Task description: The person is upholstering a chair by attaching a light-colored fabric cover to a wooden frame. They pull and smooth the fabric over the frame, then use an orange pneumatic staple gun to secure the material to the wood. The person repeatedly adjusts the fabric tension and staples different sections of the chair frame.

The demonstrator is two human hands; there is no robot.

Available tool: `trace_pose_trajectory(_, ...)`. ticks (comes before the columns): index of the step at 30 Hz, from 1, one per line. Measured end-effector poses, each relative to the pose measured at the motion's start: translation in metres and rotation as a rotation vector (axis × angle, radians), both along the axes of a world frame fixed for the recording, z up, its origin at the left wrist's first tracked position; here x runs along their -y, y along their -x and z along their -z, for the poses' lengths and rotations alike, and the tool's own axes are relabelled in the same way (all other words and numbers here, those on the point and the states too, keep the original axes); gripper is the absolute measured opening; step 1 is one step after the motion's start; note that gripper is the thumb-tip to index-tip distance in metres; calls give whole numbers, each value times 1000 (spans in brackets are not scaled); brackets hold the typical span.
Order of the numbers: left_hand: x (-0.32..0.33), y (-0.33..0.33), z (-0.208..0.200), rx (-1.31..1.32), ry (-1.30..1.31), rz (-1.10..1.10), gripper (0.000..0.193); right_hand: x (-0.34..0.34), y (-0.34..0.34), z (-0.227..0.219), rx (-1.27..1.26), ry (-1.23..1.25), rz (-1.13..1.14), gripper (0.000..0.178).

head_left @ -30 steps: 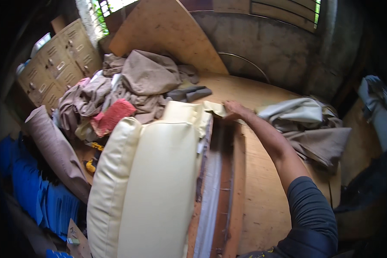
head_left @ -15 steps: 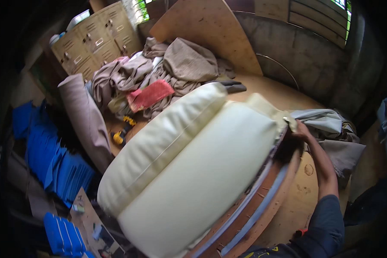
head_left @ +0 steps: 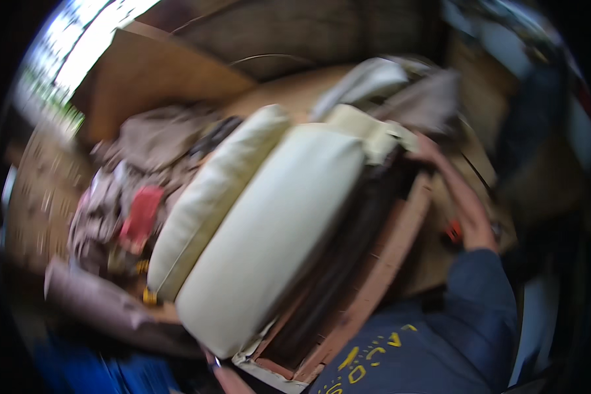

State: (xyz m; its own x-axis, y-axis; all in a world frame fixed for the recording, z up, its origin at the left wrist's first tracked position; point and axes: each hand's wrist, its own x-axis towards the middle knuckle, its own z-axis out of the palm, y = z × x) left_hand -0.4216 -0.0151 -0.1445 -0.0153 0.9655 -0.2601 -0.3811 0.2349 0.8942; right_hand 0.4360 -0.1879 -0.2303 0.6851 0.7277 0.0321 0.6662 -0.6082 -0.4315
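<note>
A cream-upholstered sofa section (head_left: 276,236) lies slantwise in front of me, its open side with the bare wooden frame (head_left: 368,299) turned toward my body. Along its far side runs a padded cream roll (head_left: 217,197) with a seam. At the upper right end my right hand (head_left: 425,150) is closed around the frame's corner, beside a loose flap of cream cover (head_left: 368,131). Low at the near left end, my left hand (head_left: 211,359) touches the section's underside; its fingers are mostly hidden.
Behind the section lies a heap of brown fabric (head_left: 157,141) with a red cloth piece (head_left: 141,220). A fabric roll (head_left: 98,299), blue material (head_left: 105,371) and metal lockers (head_left: 43,197) are at left. White and grey cloth (head_left: 374,82) lies beyond. A red-orange object (head_left: 453,231) sits at right.
My view has swung to the right, with blur. The sofa section now shows more of its open frame side, and my left hand has come into view at its near end.
</note>
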Motion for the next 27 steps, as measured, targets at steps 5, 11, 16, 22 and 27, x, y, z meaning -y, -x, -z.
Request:
trace_pose_trajectory(5,28,-14,25,-540,-37,137,83,13,70,-11,35,5,249,85)
trace_pose_trajectory(11,5,26,46,-1015,-145,76,81,31,112,-36,34,45,319,76)
trace_pose_trajectory(16,-17,-80,8,-1034,-834,-215,78,54,120,-26,80,-120,269,79)
trace_pose_trajectory(22,23,-381,-73,-1294,-1265,583,72,7,145,-75,-12,-617,-101,45)
trace_pose_trajectory(27,24,-477,-73,-1521,-1253,792,107,-43,134,-87,-257,-403,-656,33)
